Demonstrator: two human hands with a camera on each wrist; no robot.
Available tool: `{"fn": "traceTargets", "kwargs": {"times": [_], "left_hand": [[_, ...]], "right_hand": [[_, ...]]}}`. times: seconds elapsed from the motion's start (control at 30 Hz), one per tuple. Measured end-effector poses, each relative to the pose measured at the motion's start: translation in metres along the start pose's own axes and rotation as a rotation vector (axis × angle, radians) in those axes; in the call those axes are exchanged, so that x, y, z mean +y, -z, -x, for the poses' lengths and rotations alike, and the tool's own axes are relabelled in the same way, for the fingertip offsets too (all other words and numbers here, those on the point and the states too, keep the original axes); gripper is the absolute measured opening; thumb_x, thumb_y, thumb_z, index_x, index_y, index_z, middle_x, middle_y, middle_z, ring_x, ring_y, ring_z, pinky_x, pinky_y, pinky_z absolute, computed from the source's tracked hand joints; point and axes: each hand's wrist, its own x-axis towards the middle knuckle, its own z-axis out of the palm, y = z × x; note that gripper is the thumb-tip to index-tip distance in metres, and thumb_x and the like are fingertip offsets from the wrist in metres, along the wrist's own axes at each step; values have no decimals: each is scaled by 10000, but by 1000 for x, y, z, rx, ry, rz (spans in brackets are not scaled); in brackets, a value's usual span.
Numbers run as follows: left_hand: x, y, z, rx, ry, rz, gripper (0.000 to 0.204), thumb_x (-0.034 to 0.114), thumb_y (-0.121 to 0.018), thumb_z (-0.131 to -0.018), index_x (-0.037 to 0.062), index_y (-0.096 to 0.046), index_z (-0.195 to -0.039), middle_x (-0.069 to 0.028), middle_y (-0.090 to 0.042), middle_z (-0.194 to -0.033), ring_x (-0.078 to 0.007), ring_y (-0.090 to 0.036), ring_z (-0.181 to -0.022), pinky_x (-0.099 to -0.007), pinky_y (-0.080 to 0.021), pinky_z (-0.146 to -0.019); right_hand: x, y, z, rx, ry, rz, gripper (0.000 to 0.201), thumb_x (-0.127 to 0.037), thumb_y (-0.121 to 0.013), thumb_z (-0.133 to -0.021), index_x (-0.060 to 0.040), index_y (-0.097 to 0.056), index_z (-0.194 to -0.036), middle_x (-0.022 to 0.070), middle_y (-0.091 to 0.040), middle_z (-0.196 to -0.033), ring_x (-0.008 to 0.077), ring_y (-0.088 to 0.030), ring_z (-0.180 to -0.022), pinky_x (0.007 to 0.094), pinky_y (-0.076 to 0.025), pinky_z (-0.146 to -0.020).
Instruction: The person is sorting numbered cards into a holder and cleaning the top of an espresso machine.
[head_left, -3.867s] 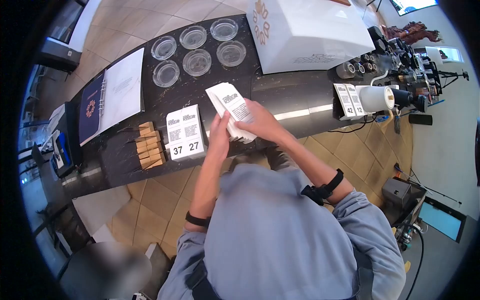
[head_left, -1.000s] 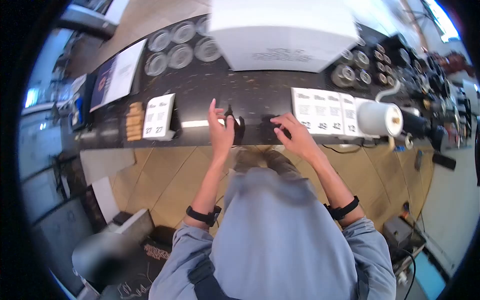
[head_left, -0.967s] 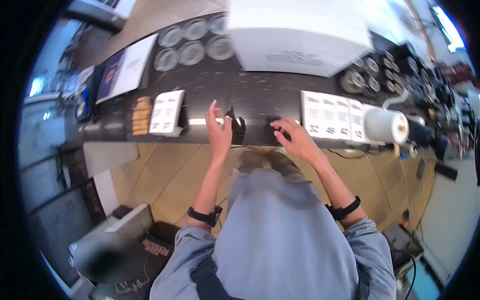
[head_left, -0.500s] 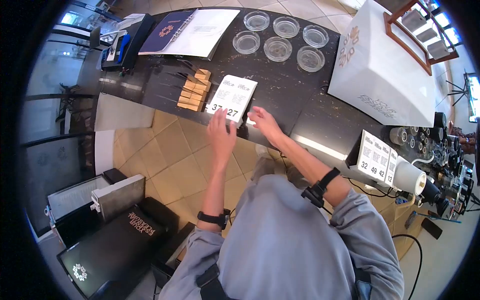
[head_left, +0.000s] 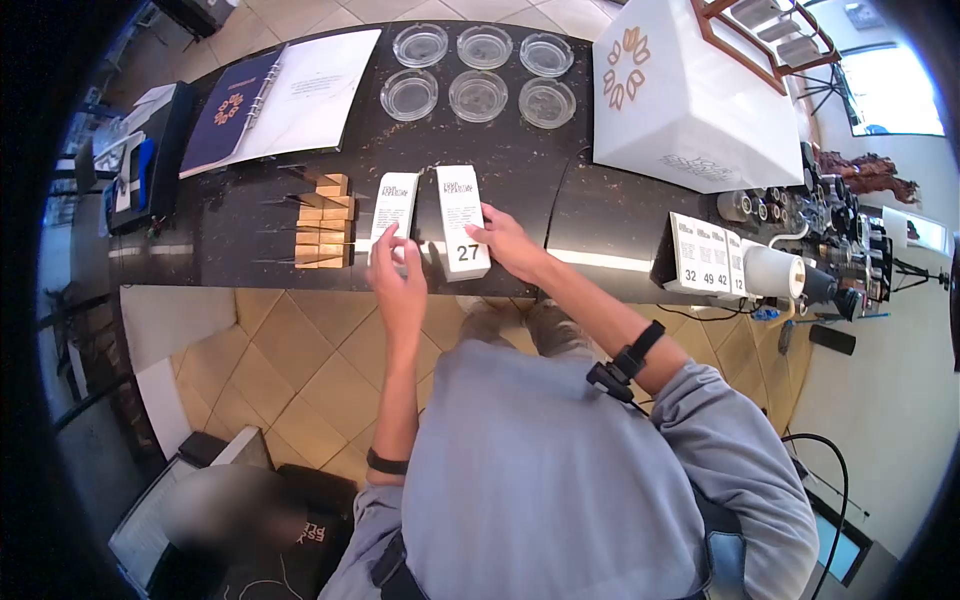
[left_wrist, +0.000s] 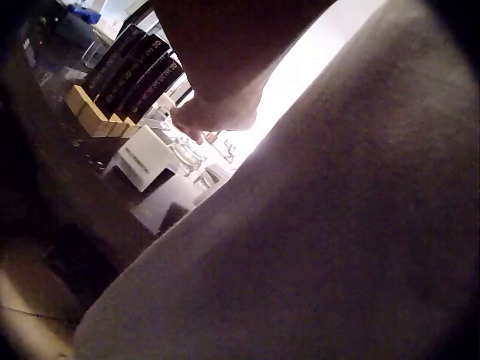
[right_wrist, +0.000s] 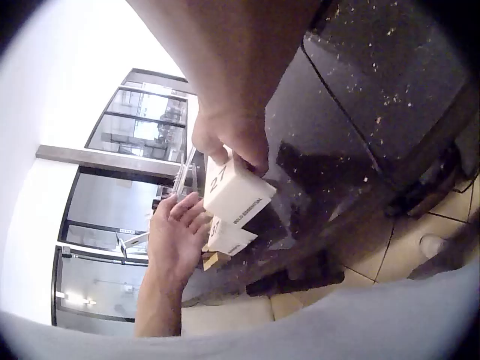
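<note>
My right hand (head_left: 512,246) grips the side of a narrow white box (head_left: 461,225) marked 27, on the dark counter. In the right wrist view, thumb and fingers of that hand close on the same box (right_wrist: 238,196) near its numbered end. A second white box (head_left: 396,199) lies just left of it, its lower end hidden by my left hand (head_left: 398,283). That hand's fingers are loosely bent over this box, and in the right wrist view the left palm (right_wrist: 174,244) faces the camera with nothing in it. The left wrist view shows a white box end (left_wrist: 142,159).
Wooden blocks (head_left: 323,230) bearing dark printed strips stand left of the boxes. Behind are an open binder (head_left: 300,100), several glass ashtrays (head_left: 478,96) and a large white case (head_left: 690,110). Numbered white boxes (head_left: 703,262) stand in a row at right, beside a white cylinder (head_left: 772,272).
The box marked 27 has separated from its neighbour and shifted right, with my right hand now gripping it. Compared with 3.9 seconds ago, the bundle of white boxes is gone from my hands and the right-hand row is longer.
</note>
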Motion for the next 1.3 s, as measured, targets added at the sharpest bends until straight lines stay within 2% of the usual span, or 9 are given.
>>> {"fn": "traceTargets", "kwargs": {"times": [0.03,0.17,0.23,0.3,0.33,0.5,0.63,0.87,1.3], "left_hand": [[4,-5,-11,-181,144,434,428,318,-449,-1014,46,-500,-1340,-85,-609,-1198,-176,-576,-1037,-359,-432,-897],[11,-43,-23,-420,462,922,601,480,-339,-1040,-20,-476,-1343,-155,-591,-1222,-203,-589,-1089,-364,-455,-958],[22,-38,-23,-503,442,888,617,498,-315,-1040,-8,-446,-1368,-151,-564,-1281,-222,-549,-1187,-387,-424,-1023],[29,-49,-21,-493,486,1116,588,472,-292,-1049,15,-402,-1402,-135,-530,-1340,-235,-515,-1239,-394,-413,-1042],[31,-55,-22,-555,444,1214,569,456,-277,-1055,31,-369,-1422,-121,-503,-1378,-242,-492,-1271,-401,-407,-1049],[42,-69,-20,-607,474,1289,507,409,-310,-1059,59,-362,-1422,-103,-514,-1351,-229,-496,-1257,-401,-390,-1063],[55,-71,-21,-594,382,1250,466,316,-384,-1052,116,-292,-1462,-83,-452,-1414,-218,-450,-1303,-399,-372,-1080],[55,-78,-20,-673,407,1222,442,227,-419,-1044,102,-312,-1453,-89,-463,-1409,-221,-476,-1281,-396,-405,-1062],[52,-107,-10,-634,401,1045,385,144,-486,-1015,61,-391,-1379,-98,-534,-1326,-222,-535,-1213,-390,-460,-1002]], "right_hand": [[-13,-1,15,-119,-4,-118,470,-40,-492,-980,9,-352,-1426,131,-550,-1315,192,-573,-1153,336,-487,-953],[-17,-13,30,-93,14,-111,466,-50,-427,-1011,-19,-325,-1464,118,-510,-1368,169,-502,-1247,324,-420,-1039],[-10,-10,27,-102,57,-103,496,-105,-450,-1007,-27,-313,-1477,158,-498,-1347,251,-457,-1265,399,-385,-1057],[-9,-9,26,218,201,775,623,-260,-559,-960,25,-319,-1459,222,-449,-1305,347,-418,-1211,463,-367,-1032],[-9,-11,28,234,210,761,623,-260,-559,-960,25,-319,-1459,222,-449,-1305,347,-418,-1211,463,-367,-1032],[-20,-10,49,450,304,1157,933,-398,-727,-784,113,-291,-1432,226,-396,-1198,340,-404,-1164,420,-349,-1035],[-30,6,56,445,315,854,881,-273,-739,-747,57,-316,-1444,199,-431,-1147,337,-504,-1079,381,-436,-962],[-32,18,63,496,304,865,986,-311,-757,-741,130,-234,-1451,253,-431,-1204,385,-546,-1105,404,-457,-958],[-22,47,81,656,267,860,1018,-322,-749,-685,94,-248,-1467,298,-516,-1235,391,-552,-1137,399,-448,-975]]}}
